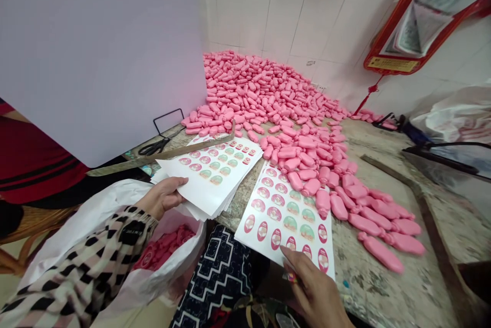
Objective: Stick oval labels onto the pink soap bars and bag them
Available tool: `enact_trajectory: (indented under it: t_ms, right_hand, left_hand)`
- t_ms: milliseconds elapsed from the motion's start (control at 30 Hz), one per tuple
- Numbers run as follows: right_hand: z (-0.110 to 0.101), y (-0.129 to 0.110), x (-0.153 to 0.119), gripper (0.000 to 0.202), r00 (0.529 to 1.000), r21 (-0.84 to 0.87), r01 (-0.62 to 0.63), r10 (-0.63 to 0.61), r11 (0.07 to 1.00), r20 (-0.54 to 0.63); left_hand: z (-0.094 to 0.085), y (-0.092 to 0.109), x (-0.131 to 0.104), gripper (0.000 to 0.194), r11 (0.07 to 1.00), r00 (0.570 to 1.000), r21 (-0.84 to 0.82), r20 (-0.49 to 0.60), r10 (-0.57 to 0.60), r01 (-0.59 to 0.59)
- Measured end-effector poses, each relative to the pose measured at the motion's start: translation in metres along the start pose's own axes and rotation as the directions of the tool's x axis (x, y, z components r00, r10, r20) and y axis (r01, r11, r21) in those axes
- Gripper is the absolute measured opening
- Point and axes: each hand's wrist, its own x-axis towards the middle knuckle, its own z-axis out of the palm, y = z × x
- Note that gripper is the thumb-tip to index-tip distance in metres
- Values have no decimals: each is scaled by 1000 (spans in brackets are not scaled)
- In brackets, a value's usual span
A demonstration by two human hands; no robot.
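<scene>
My left hand (165,199), in a checkered sleeve, is closed at the left edge of the top sticker sheet (192,179) of a stack. Its thumb lies on the paper and its fingers curl at the edge, partly hidden. My right hand (312,287), with a ring, grips the lower edge of a second sticker sheet (264,220). The thumb rests on top; the other fingers are mostly hidden below. Both sheets carry pink and green oval stickers. Small pink bottle-shaped pieces (307,173) lie over the second sheet's upper part.
A large heap of the pink pieces (261,87) rises against the tiled wall. A metal strip (164,154) lies across the stack, beside black scissors (153,147). Below my left hand hangs a white bag (126,192) with pink pieces inside. A pale panel (103,46) blocks the left; a person in red (34,154) sits behind it.
</scene>
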Motion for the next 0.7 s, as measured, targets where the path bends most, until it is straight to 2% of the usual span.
enact_trajectory:
  t_ms: [100, 300, 500, 700]
  right_hand:
    - [2, -3, -1, 44, 1000, 19, -7, 7, 1000, 6]
    - [15, 0, -7, 43, 996, 74, -67, 71, 995, -57]
    - [13, 2, -5, 51, 999, 43, -11, 9, 999, 38]
    - [10, -1, -6, 50, 999, 50, 7, -8, 999, 32]
  left_hand:
    - [3, 1, 2, 50, 1000, 1000, -9, -1, 6, -6]
    - [6, 1, -1, 50, 1000, 1000, -26, -8, 12, -12]
    - [9, 1, -2, 47, 999, 1000, -27, 1, 29, -29]
    - [7, 3, -2, 41, 999, 997, 15, 63, 44, -45]
